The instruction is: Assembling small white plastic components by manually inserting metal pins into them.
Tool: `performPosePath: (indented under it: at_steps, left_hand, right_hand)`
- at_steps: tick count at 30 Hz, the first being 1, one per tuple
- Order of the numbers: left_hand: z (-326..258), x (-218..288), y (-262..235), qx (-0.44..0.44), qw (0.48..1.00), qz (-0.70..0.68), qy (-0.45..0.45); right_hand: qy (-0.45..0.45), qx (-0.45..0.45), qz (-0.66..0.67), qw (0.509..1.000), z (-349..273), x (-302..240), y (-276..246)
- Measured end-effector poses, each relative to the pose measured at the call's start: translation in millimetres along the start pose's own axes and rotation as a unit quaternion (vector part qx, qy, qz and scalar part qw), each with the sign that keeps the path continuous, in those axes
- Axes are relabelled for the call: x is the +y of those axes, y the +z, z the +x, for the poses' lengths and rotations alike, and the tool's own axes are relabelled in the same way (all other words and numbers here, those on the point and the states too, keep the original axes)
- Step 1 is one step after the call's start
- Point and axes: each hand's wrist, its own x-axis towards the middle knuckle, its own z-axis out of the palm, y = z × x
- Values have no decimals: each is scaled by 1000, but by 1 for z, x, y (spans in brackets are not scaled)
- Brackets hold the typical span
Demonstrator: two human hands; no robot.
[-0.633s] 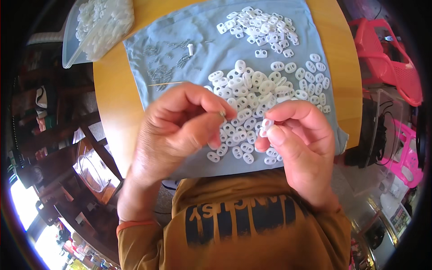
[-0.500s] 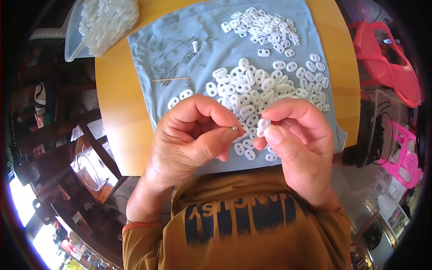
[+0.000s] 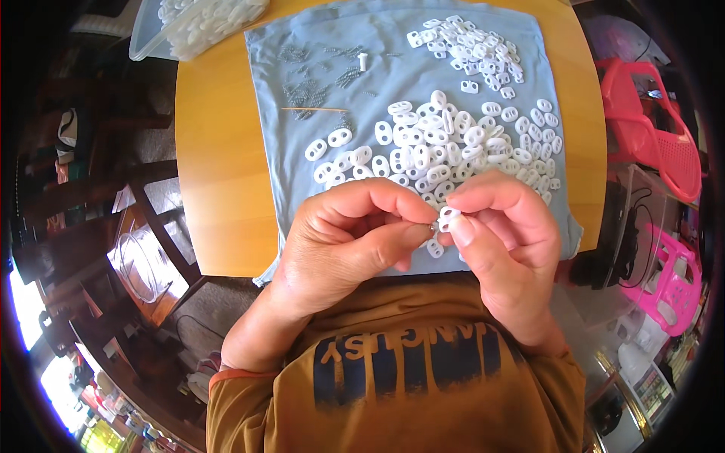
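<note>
White plastic is pinched in the right hand (image 3: 502,249): a small two-holed piece (image 3: 448,219) is held between thumb and forefinger, just above the near edge of a light blue cloth (image 3: 393,83) spread on a wooden table (image 3: 219,174). A tiny metal part (image 3: 433,225) is gripped by the closed fingertips of the left hand (image 3: 343,245) and touches the piece. A heap of similar white pieces (image 3: 445,147) lies on the cloth just beyond the hands.

The little plastic pieces (image 3: 445,147) are white. The cloth (image 3: 302,68) is light blue. The surface (image 3: 219,174) is orange-brown wood. The shirt (image 3: 423,377) is brown with dark blue print. The chairs (image 3: 649,121) are pink and red.
</note>
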Motion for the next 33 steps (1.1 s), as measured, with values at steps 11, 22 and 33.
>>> performPosePath:
  at_steps: [11, 22, 33]
  left_hand:
    - [4, -7, -3, -30, 997, -63, -23]
    - [7, -11, -4, -34, 997, -68, -22]
    - [6, -11, -5, -24, 998, -55, -25]
  right_hand:
    - [-18, 14, -56, 998, -2, 4, 1]
    - [-58, 29, -110, 992, 0, 10, 0]
    - [-104, 31, -190, 976, 3, 11, 0]
